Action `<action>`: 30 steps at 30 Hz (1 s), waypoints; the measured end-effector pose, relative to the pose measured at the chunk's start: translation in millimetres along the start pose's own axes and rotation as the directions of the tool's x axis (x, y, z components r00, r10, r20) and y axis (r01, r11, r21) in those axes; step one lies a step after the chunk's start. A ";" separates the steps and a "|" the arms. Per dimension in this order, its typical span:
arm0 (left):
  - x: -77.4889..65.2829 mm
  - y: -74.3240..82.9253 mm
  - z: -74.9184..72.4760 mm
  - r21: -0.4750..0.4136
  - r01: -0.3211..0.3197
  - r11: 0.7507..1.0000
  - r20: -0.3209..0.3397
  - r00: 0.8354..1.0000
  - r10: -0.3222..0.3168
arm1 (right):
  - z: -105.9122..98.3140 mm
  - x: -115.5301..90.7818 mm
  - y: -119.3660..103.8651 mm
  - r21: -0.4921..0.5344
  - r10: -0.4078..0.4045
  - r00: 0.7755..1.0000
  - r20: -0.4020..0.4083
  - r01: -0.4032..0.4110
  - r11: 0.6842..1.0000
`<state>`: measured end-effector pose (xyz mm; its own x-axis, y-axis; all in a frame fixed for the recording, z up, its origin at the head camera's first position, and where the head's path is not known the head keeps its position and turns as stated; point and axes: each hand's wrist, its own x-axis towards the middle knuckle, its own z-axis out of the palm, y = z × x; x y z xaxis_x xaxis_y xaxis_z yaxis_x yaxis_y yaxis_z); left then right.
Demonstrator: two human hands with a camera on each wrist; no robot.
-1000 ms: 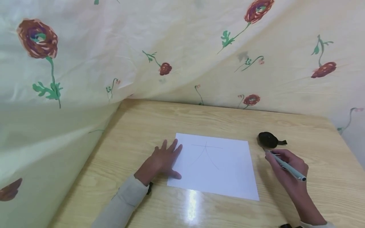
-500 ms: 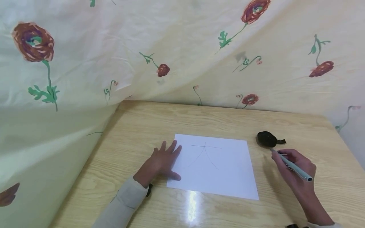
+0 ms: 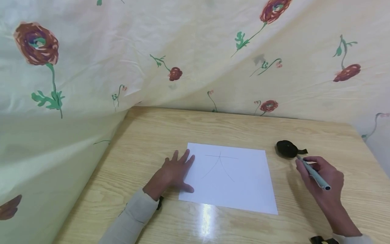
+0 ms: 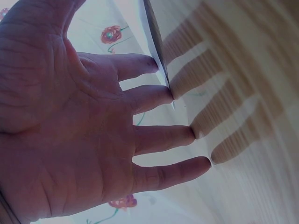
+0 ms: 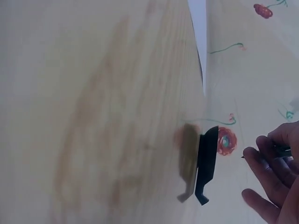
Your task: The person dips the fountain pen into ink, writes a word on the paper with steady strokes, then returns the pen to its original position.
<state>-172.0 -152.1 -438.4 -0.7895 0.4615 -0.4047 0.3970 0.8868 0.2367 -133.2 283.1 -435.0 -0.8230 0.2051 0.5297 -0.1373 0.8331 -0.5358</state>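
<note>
In the head view, the left hand [image 3: 175, 173] lies with spread fingers on the left edge of a white sheet of paper [image 3: 243, 193]. The left wrist view shows its straight fingers [image 4: 163, 137], with the tips down at the table and the paper's edge. Thin lines on the sheet form a bar crossed by two curving strokes. The right hand [image 3: 329, 179] pinches a grey-green pen [image 3: 316, 175], tip pointing away from the body. That tip overlaps the near right rim of a small black dish [image 3: 286, 149] with a short handle. In the right wrist view, the pen [image 5: 282, 150] is mostly hidden by fingers.
The wooden table [image 3: 158, 125] carries the paper and, right of it, the dish. A cream cloth [image 3: 195, 40] with red flowers hangs behind the table and along its left side. Light glares off the tabletop in front of the paper.
The right hand has moved to the right with the pen, its tip passing along the dish's near side from left to right. The left hand and the paper stay in place.
</note>
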 end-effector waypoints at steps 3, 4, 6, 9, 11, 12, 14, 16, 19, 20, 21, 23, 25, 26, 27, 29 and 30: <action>0.2 0.1 -0.2 -0.002 0.003 1.000 0.001 1.000 -0.003 | -0.8 3.7 7.2 0.021 -0.040 0.999 0.007 0.040 0.999; 0.3 0.1 -0.2 -0.002 0.004 1.000 0.001 1.000 -0.004 | -0.9 4.9 9.7 0.027 -0.049 0.999 0.010 0.048 0.998; 0.3 0.0 0.3 -0.002 0.007 1.000 0.003 1.000 -0.007 | -0.6 7.8 14.8 0.029 -0.072 0.997 0.020 0.072 0.997; 0.9 0.4 0.9 0.004 0.010 1.000 0.005 1.000 -0.010 | -1.0 11.8 23.2 0.014 -0.112 0.993 0.033 0.111 0.994; 1.2 1.0 1.2 0.003 0.013 1.000 0.005 1.000 -0.013 | -1.5 14.5 28.8 -0.001 -0.166 0.985 0.051 0.166 0.986; 1.2 1.2 1.5 0.002 0.014 1.000 0.006 1.000 -0.014 | -1.7 15.6 31.2 -0.010 -0.194 0.979 0.059 0.195 0.981; 1.2 1.7 1.8 -0.002 0.016 1.000 0.006 1.000 -0.016 | -2.0 17.4 35.6 -0.029 -0.241 0.968 0.073 0.243 0.969; 1.3 2.0 2.2 -0.004 0.018 1.000 0.005 1.000 -0.018 | -2.2 19.1 39.1 -0.039 -0.273 0.958 0.087 0.277 0.960; 1.2 2.4 2.0 -0.002 0.023 1.000 0.009 1.000 -0.023 | -1.8 21.6 43.0 -0.044 -0.281 0.955 0.094 0.286 0.957; 1.3 2.5 1.7 -0.003 0.023 1.000 0.009 1.000 -0.023 | -1.8 22.5 44.3 -0.045 -0.284 0.954 0.096 0.290 0.956; 1.3 2.7 1.3 -0.004 0.022 1.000 0.008 1.000 -0.022 | -1.8 23.7 45.6 -0.050 -0.291 0.952 0.098 0.297 0.954; 1.3 3.1 0.7 -0.004 0.024 1.000 0.013 1.000 -0.024 | -1.9 26.0 48.5 -0.073 -0.310 0.945 0.107 0.318 0.945; 1.4 3.4 0.4 -0.007 0.023 1.000 0.012 1.000 -0.023 | -2.6 28.7 51.5 -0.102 -0.338 0.934 0.121 0.350 0.931; 1.5 3.5 0.1 -0.008 0.023 1.000 0.012 1.000 -0.023 | -3.0 30.3 53.1 -0.120 -0.357 0.926 0.127 0.371 0.921; 1.7 3.6 0.0 -0.009 0.024 1.000 0.013 1.000 -0.024 | -3.4 31.9 54.5 -0.138 -0.380 0.916 0.132 0.396 0.908; 2.0 3.8 -0.2 -0.015 0.025 1.000 0.012 1.000 -0.025 | -3.7 35.2 56.9 -0.173 -0.438 0.889 0.136 0.457 0.873; 2.2 3.9 -0.3 -0.018 0.025 1.000 0.012 1.000 -0.025 | -3.5 36.8 57.9 -0.191 -0.468 0.873 0.135 0.487 0.852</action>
<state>-172.3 -147.6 -438.1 -0.7934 0.4395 -0.4211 0.3685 0.8975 0.2425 -169.4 340.7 -444.2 -0.7286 -0.2805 0.6249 -0.4124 0.9081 -0.0732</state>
